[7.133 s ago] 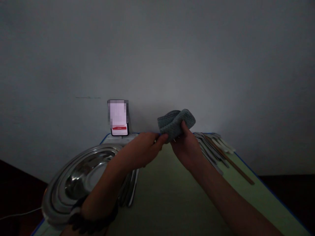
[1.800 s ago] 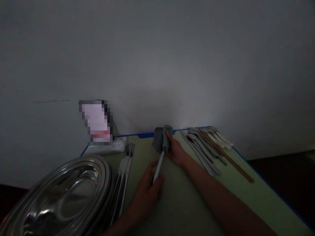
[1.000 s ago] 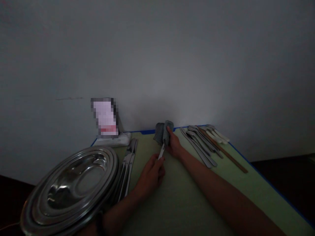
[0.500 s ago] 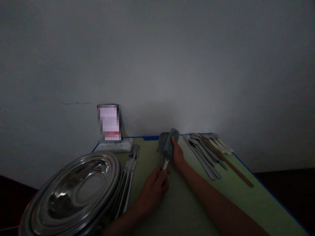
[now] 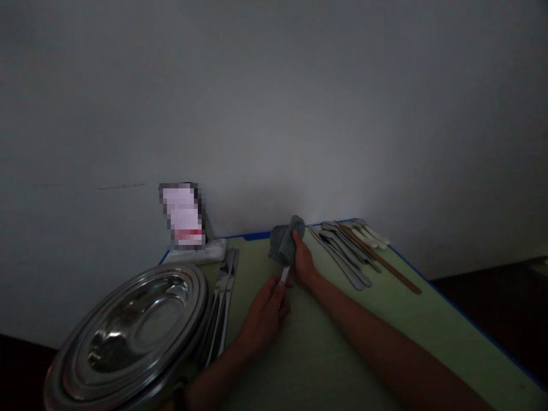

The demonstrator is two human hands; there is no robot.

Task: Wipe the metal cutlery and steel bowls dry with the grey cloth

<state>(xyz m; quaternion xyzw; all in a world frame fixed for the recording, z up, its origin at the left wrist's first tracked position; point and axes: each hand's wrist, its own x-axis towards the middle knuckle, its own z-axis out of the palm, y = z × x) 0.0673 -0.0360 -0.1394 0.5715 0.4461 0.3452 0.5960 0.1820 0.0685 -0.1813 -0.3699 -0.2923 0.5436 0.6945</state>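
My left hand (image 5: 265, 313) is closed around the pale, narrow handle (image 5: 285, 274) of a piece of cutlery. A grey cloth (image 5: 282, 244) wraps the far end, so I cannot tell which kind of cutlery it is. My right hand (image 5: 305, 267) grips the cloth from the right side, thumb up along the folded fabric. Both hands are above the middle of the pale green table (image 5: 308, 354). Several metal knives (image 5: 221, 302) lie to the left of my left hand. Right of my right hand are several metal pieces of cutlery (image 5: 342, 260), among them spoons.
A stack of shiny oval metal dishes (image 5: 57, 371) stands at the front left. Behind it, a blurred-out phone (image 5: 183, 214) leans above a white block (image 5: 216, 250). Brown chopsticks (image 5: 385, 262) and white-handled cutlery (image 5: 372, 235) lie at the right, near the blue table edge. A grey wall (image 5: 274, 114) rises behind.
The view has tilted slightly, with the table's right side now higher in the picture. Both hands keep their hold on the cutlery handle and the cloth, with little change between them.
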